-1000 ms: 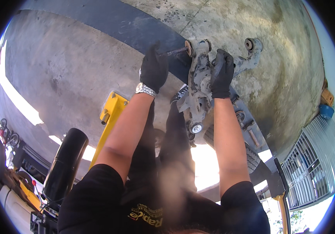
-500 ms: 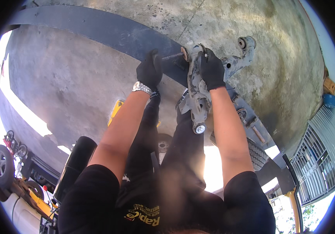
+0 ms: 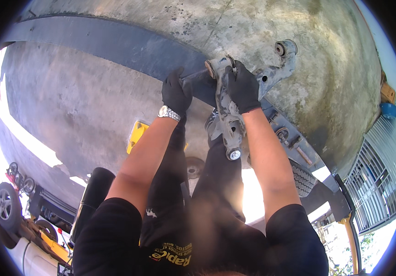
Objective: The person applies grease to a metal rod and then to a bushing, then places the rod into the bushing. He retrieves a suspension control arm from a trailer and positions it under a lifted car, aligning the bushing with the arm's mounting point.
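Note:
A grey metal suspension control arm (image 3: 226, 99), worn and dirty, is in front of me above a blue-grey steel beam. My right hand (image 3: 243, 89), in a black glove, is closed around its upper part, beside the bushing end. My left hand (image 3: 177, 92), also gloved, grips a thin metal rod (image 3: 197, 74). The rod points right to the rusty-edged bushing (image 3: 210, 69) at the arm's top; whether it is inside the bore I cannot tell. Another branch of the arm reaches right to a second round bushing (image 3: 281, 48). At the lower end is a shiny round joint (image 3: 234, 154).
The long blue-grey beam (image 3: 115, 43) curves across the concrete floor (image 3: 69, 87). A yellow object (image 3: 137, 133) lies left of my legs. A tyre (image 3: 303, 179) is low on the right. Further off are a metal grating (image 3: 375, 179), a blue bucket (image 3: 390, 110) and a wheel (image 3: 5, 207).
The control arm's top and my right hand have shifted slightly left and down. My left hand keeps its grip on the rod and has moved down a little.

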Available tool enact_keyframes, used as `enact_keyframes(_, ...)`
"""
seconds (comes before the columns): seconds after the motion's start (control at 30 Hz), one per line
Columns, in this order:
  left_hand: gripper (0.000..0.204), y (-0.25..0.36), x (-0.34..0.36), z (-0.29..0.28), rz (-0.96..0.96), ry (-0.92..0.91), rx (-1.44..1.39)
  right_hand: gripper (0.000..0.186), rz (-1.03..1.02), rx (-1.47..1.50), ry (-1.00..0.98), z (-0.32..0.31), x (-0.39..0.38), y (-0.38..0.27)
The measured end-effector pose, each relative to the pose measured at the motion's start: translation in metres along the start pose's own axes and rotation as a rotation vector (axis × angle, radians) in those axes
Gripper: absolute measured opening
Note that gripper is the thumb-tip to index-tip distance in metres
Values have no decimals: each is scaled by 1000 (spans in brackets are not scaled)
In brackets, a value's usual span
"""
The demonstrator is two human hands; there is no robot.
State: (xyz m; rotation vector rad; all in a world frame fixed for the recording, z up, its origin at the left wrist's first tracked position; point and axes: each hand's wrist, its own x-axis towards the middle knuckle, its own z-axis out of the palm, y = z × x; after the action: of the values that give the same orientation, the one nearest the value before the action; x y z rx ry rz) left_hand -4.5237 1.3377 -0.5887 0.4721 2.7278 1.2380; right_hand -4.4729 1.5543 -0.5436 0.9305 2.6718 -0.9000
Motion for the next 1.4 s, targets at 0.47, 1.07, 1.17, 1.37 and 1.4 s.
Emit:
enact_keyframes(0.47,53,3,34,45,-195,-254,-56,43,-51,-48,17,-3,-3,-6)
enact_keyframes(1.07,44,21,34,48,-246,-223,207,39,-87,-58,72,-2,-1,-6)
enact_keyframes(1.17,51,12,44,42,-336,-312,216,44,-71,-29,47,-2,-4,-4)
enact_keyframes(1.37,50,10,45,1,-577,-870,-191,44,-59,25,-26,-4,-16,-6)
enact_keyframes(1.4,48,13,37,-2,-604,-835,-178,44,-66,41,-24,-4,-17,-6)
